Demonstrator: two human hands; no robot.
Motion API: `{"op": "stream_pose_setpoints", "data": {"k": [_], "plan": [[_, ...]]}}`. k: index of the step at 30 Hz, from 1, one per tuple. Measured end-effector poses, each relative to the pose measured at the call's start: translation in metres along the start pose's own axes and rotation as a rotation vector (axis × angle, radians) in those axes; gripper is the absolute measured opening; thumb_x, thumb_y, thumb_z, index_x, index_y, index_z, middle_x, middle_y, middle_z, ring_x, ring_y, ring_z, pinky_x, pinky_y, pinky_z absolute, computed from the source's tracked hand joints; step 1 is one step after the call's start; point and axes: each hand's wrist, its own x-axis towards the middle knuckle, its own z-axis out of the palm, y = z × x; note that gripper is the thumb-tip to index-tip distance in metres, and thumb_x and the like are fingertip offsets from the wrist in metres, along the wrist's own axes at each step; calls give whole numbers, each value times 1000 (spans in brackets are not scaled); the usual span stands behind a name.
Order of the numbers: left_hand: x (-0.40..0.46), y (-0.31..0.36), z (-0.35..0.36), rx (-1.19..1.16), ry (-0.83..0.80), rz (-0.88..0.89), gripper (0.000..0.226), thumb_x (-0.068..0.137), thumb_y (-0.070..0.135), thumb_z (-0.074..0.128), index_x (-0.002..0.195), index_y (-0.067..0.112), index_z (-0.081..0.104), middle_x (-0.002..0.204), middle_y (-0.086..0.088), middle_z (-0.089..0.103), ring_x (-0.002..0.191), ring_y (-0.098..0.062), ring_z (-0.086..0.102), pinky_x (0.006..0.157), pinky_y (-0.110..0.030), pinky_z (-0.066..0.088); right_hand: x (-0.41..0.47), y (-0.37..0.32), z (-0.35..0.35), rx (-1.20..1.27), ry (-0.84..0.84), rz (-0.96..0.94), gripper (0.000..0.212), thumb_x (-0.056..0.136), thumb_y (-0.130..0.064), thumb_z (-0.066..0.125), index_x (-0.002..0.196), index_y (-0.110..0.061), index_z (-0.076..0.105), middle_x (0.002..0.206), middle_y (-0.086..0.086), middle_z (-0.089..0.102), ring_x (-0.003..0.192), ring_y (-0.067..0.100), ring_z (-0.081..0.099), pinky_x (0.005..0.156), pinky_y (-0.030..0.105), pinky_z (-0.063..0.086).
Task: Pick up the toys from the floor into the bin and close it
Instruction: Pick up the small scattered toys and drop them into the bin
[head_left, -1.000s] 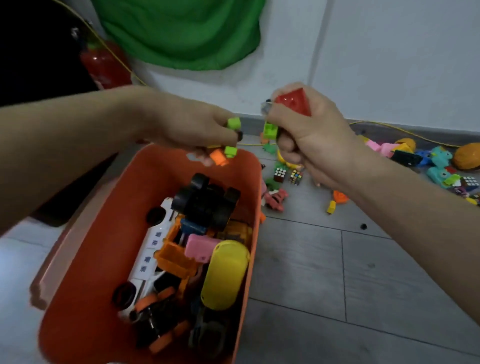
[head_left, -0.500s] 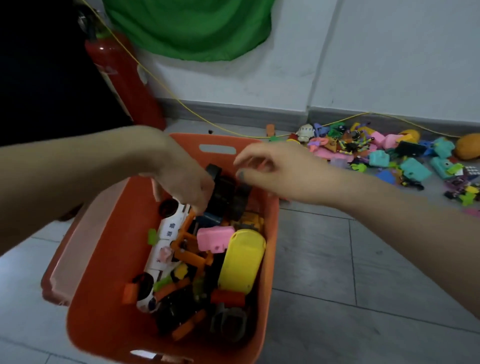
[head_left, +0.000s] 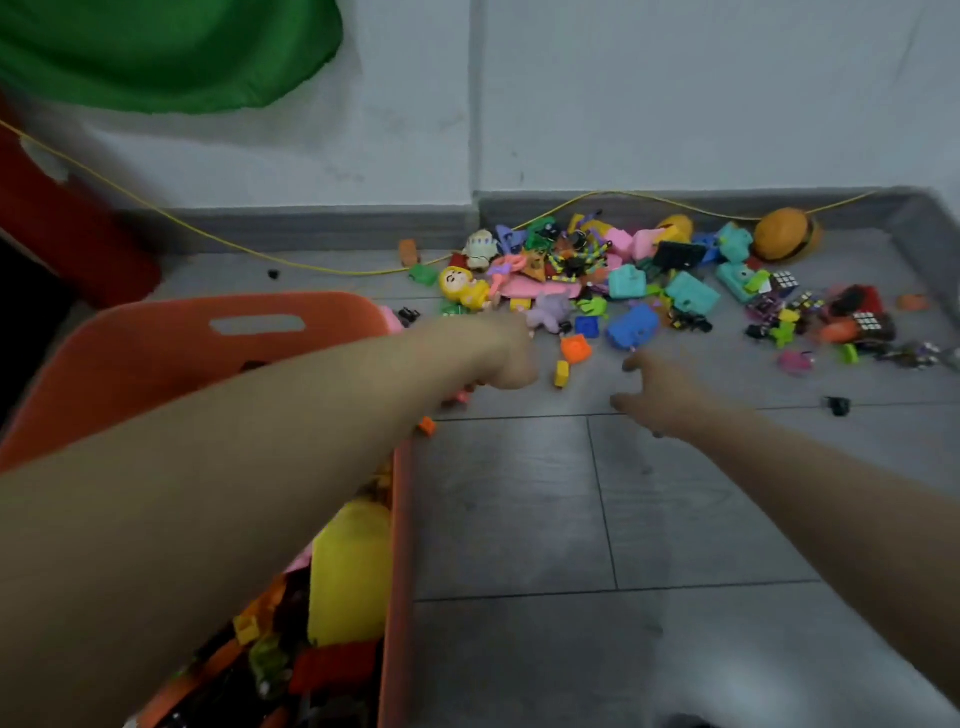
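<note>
Orange plastic fills the lower left of the frame, where the bin (head_left: 291, 322) stands on grey floor tiles (head_left: 519, 509), already part-loaded with toys — a yellow capsule-shaped one (head_left: 350, 571) lies against its right wall — and set just beside the scatter, presumably so each handful travels only a short way. Both arms reach up the frame toward the toy pile (head_left: 649, 280) heaped along the skirting board in the upper right. The left hand (head_left: 506, 358) crosses over the bin's corner, its fingers curled downward; motion blur hides whether it grips anything, so that cannot be told. The right hand (head_left: 654, 395) hovers with fingers spread and relaxed, holding nothing, close to a small orange block (head_left: 575, 348) and a yellow piece (head_left: 561, 374) at the pile's near edge — likely the next pickings. Most toys lie on the floor, and no lid is visible, so closing looks far off.
</note>
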Motion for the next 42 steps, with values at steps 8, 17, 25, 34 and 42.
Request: {"op": "stream_pose_setpoints", "data": {"k": [8, 17, 25, 34, 42], "plan": [[50, -28, 77, 102, -110, -488, 98, 83, 19, 61, 153, 12, -7, 155, -30, 0, 138, -51, 17, 110, -57, 29, 28, 32, 35, -17, 56, -68, 35, 94, -32, 57, 123, -14, 52, 122, 14, 45, 87, 27, 52, 78, 31, 41], [72, -31, 103, -8, -38, -483, 64, 89, 33, 58, 138, 18, 20, 149, -23, 13, 133, -44, 29, 103, -50, 37, 48, 25, 48, 240, 169, -136, 5, 88, -12, 59, 91, -9, 56, 93, 9, 59, 85, 27, 59, 73, 35, 48], [75, -30, 109, -25, 129, -260, 44, 91, 29, 58, 124, 9, 37, 135, -18, 39, 120, -36, 50, 90, -43, 46, 51, -15, 25, 1257, -227, 217, 23, 82, 13, 41, 74, -3, 55, 75, 12, 56, 66, 20, 56, 64, 31, 54], [65, -33, 95, 66, 165, -239, 41, 92, 44, 47, 121, 16, 46, 128, -14, 49, 115, -33, 53, 79, -37, 43, 57, -18, 52, 405, 62, -184, 33, 88, -44, 61, 100, -15, 52, 85, 1, 60, 78, 18, 57, 68, 34, 46], [49, -28, 98, 291, -171, -313, 43, 87, 31, 56, 126, 13, 59, 132, -10, 56, 117, -27, 58, 88, -37, 50, 59, -20, 72, 17, 91, -390, 34, 97, -37, 50, 120, -12, 43, 112, 16, 56, 97, 34, 56, 68, 37, 41]]}}
